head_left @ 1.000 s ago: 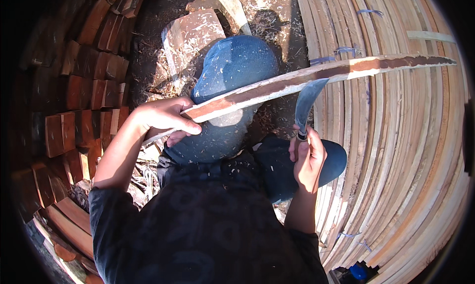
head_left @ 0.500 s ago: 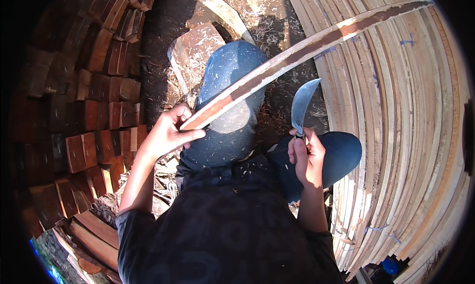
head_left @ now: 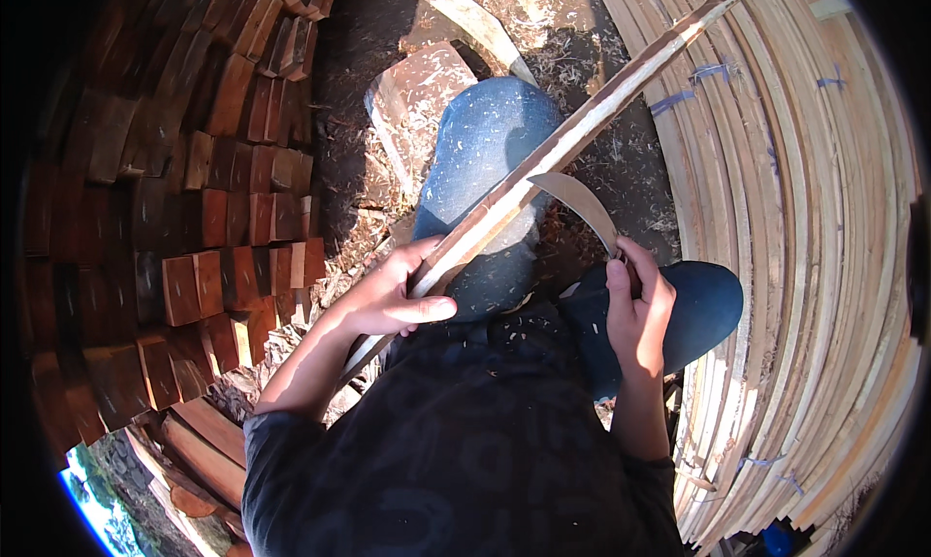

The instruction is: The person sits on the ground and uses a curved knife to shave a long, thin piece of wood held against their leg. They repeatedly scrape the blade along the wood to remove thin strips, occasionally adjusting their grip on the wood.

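Observation:
My left hand (head_left: 402,295) is closed around a long wooden strip (head_left: 572,135) near its lower end. The strip runs diagonally up to the right across my raised knee, with pale shaved wood along the face turned up and darker brown along its edges. Its lower end passes below my hand beside my body. In my right hand (head_left: 638,300) is a knife with a curved blade (head_left: 587,206); the handle is mostly hidden in my fingers. The blade's tip points up and left, at or very close to the strip's lower edge; I cannot tell whether they touch.
Cut reddish-brown wood blocks (head_left: 228,208) are stacked high on the left. A large pile of long pale strips (head_left: 766,295), with blue ties (head_left: 713,72), lies on the right. Ahead, a flat wooden board (head_left: 422,77) rests on ground strewn with shavings.
The strip has slid down through my left hand and turned, showing a paler face. The knife blade has swung left from upright toward the strip. The view has shifted slightly.

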### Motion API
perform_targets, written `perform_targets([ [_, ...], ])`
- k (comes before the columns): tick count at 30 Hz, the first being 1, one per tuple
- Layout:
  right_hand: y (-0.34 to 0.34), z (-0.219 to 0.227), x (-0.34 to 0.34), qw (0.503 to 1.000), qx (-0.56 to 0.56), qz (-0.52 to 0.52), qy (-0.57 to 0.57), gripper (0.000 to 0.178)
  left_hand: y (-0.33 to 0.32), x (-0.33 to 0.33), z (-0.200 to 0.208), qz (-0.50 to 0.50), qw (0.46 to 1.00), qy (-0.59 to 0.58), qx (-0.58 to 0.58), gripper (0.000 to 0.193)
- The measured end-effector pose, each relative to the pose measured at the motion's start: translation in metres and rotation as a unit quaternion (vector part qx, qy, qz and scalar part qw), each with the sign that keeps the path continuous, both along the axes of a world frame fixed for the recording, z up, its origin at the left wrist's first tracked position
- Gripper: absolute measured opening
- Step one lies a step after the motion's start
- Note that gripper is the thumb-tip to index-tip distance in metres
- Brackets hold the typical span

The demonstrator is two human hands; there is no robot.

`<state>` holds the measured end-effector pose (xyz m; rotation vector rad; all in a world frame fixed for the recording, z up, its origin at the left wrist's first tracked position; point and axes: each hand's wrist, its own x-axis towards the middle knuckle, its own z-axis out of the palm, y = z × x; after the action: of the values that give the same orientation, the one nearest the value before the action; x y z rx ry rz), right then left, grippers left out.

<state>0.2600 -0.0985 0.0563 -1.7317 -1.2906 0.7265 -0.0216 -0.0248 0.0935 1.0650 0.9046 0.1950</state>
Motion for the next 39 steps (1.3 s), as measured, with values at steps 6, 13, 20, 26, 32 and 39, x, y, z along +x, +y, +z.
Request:
perform_targets([
  [6, 0.009, 0.009, -0.007, 0.997, -0.041, 0.028, -0.057, 0.017, 0.002, 0.029, -0.006, 0.032, 0.998, 0.055, 0.009, 0.044],
  [13, 0.031, 0.005, -0.004, 0.982, -0.028, 0.081, -0.167, 0.021, -0.003, 0.032, -0.019, 0.06, 0.997, -0.028, 0.032, 0.054],
  [20, 0.053, 0.016, 0.009, 0.975, -0.054, 0.099, -0.194, 0.036, -0.003, 0.025, -0.026, 0.035, 0.999, -0.01, 0.018, 0.07],
  [26, 0.055, 0.029, 0.006, 0.961, -0.091, 0.117, -0.232, 0.04, 0.0, 0.024, -0.028, 0.033, 0.996, -0.014, 0.084, 0.066],
  [32, 0.063, 0.021, 0.009, 0.945, -0.074, 0.095, -0.304, 0.046, -0.007, 0.037, -0.021, 0.067, 0.99, 0.086, 0.093, 0.047],
  [39, 0.074, 0.019, 0.016, 0.927, -0.049, 0.069, -0.365, 0.049, -0.009, 0.037, -0.024, 0.068, 0.987, 0.112, 0.089, 0.037],
])
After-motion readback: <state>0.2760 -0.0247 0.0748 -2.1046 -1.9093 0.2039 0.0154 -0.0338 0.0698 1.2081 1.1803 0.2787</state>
